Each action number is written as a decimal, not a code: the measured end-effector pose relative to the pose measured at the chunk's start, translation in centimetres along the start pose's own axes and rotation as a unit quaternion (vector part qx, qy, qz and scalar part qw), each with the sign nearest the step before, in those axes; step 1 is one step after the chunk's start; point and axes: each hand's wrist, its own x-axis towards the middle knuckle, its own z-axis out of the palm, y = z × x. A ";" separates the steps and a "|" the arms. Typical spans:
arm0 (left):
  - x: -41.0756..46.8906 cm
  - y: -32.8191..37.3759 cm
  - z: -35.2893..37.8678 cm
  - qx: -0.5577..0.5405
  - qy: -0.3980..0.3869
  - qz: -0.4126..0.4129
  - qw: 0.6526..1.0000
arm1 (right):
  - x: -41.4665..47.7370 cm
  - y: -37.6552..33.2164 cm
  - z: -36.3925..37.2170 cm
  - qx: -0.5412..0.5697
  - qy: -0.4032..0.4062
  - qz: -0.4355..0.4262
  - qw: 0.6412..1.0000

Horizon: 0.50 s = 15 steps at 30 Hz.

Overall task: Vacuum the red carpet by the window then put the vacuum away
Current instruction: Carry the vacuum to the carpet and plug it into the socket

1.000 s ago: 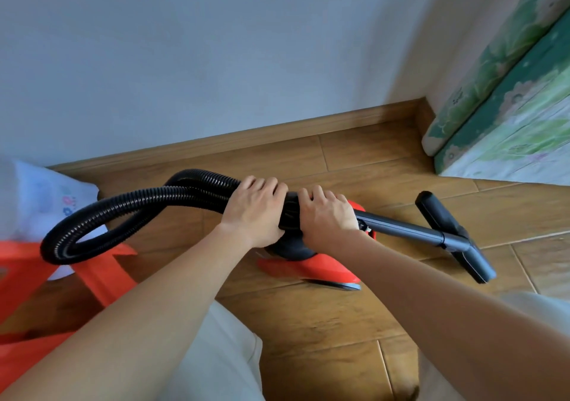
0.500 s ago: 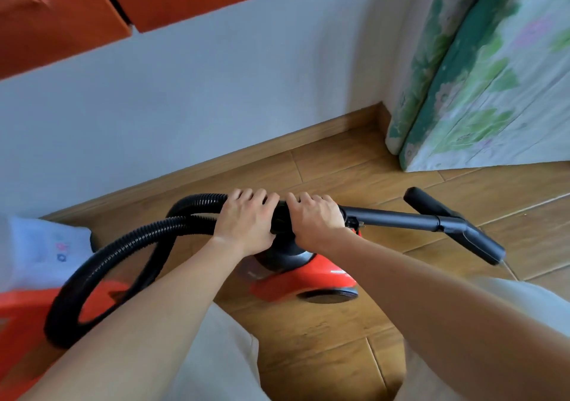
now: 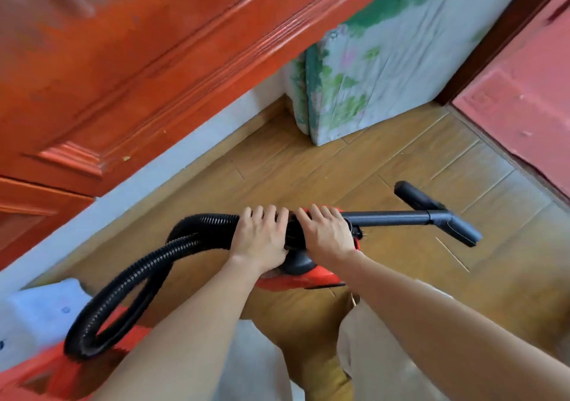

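A small red and black vacuum cleaner (image 3: 303, 278) hangs just above the wooden floor below my hands. Its ribbed black hose (image 3: 129, 289) loops down to the left. The black wand (image 3: 385, 215) runs right to a T-shaped floor nozzle (image 3: 444, 212). My left hand (image 3: 260, 237) is shut on the gathered hose. My right hand (image 3: 327, 234) is shut on the top of the vacuum where the wand joins. The red carpet (image 3: 524, 104) lies at the far right.
A red wooden cabinet (image 3: 129, 61) overhangs the white wall at upper left. A folded green floral mattress (image 3: 370, 70) leans in the corner. A red plastic stool (image 3: 40, 376) and a white bag (image 3: 37, 314) sit at lower left. A dark strip borders the carpet.
The view has tilted up and right, bringing the red cabinet and the carpet into sight. The vacuum has risen with both hands still gripping it, and the hose loop hangs lower.
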 end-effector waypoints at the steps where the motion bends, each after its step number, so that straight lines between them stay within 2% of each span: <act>1: -0.3 1.1 -1.9 -0.005 -0.004 0.005 1.000 | -1.1 0.8 -1.7 -0.007 -0.009 0.008 1.000; 8: -4.8 7.2 -15.4 -0.050 -0.044 0.026 0.997 | -8.7 4.6 -15.1 -0.021 -0.010 0.020 1.000; 15: -7.5 14.1 -31.0 -0.043 -0.037 0.059 0.997 | -15.6 9.6 -29.4 -0.015 0.008 0.066 0.998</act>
